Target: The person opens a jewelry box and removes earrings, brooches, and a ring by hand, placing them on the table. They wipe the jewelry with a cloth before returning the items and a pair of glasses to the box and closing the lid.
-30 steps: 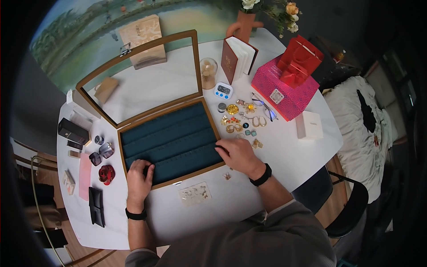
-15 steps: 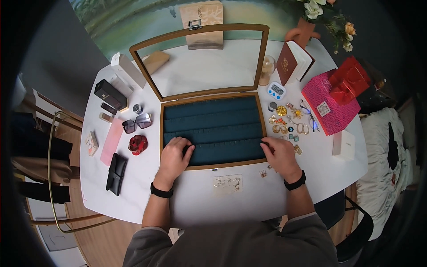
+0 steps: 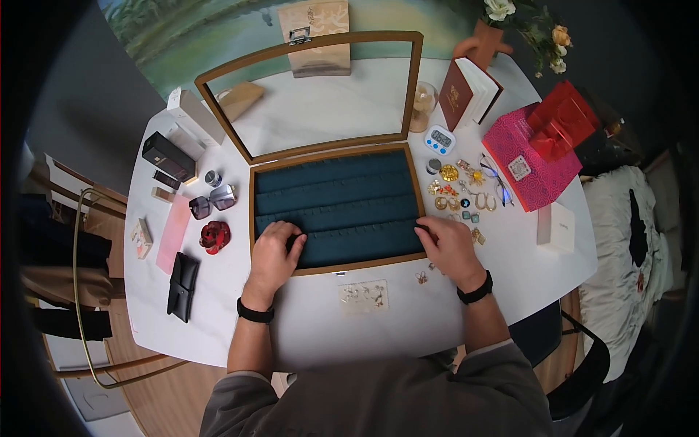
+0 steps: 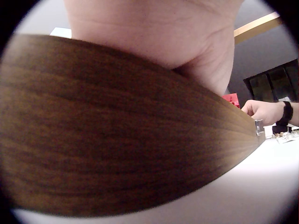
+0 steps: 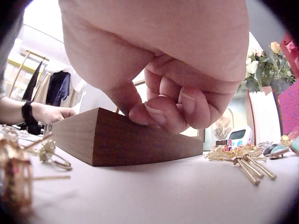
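A wooden jewellery display box [image 3: 419, 182] lies on the table with its clear-windowed lid [image 3: 415, 87] raised. Inside, a dark teal padded insert [image 3: 335, 197] has slotted rows with no jewellery in them. My left hand [image 3: 273, 255] rests over the box's front left corner, fingers relaxed on the insert; the left wrist view shows the palm above the wooden wall, fingertips hidden. At the right side near the front, my right hand [image 3: 451, 251] pinches the wooden rim, its fingers [image 5: 194, 105] curled. Just in front of the box lies a card of earrings [image 3: 364, 295].
Gold and coloured jewellery [image 3: 449, 172], glasses [image 3: 497, 182] and a digital timer [image 3: 440, 139] sit right of the box. Sunglasses [image 3: 212, 202], a red flower-shaped piece [image 3: 215, 237] and a black case [image 3: 182, 288] lie left. Farther right are a pink box [image 3: 502, 146] and white box [image 3: 557, 227].
The head view has turned, so the table and box stand farther right and straighter in it. Both hands stay at the same places on the box.
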{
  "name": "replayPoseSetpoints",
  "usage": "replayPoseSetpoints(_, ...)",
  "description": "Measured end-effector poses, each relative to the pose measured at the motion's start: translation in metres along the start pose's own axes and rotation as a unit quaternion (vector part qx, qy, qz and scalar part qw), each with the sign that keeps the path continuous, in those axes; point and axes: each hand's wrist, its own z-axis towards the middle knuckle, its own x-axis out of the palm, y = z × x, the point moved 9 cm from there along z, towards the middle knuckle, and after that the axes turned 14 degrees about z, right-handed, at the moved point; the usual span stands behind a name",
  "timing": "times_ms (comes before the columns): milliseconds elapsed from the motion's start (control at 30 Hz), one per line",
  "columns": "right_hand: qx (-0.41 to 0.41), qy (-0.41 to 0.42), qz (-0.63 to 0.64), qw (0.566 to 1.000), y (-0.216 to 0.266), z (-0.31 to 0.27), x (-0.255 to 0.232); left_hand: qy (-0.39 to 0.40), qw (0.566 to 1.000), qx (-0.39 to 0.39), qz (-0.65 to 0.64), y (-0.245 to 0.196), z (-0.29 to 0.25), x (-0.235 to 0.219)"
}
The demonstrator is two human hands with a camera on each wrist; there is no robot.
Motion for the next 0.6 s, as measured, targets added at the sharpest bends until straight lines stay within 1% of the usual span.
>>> replayPoseSetpoints(200, 0.002, 0.003, -0.001, 1.000, 0.0002, 0.0005, 0.0001, 0.014, 1.000, -0.016, 0.003, 0.0013, 0.0005, 0.0015)
replayPoseSetpoints(600, 0.013, 0.010, -0.001, 1.000, -0.0028, 0.0007, 0.0019, 0.013, 1.000, -0.008, 0.013, 0.0009, 0.0007, 0.0016)
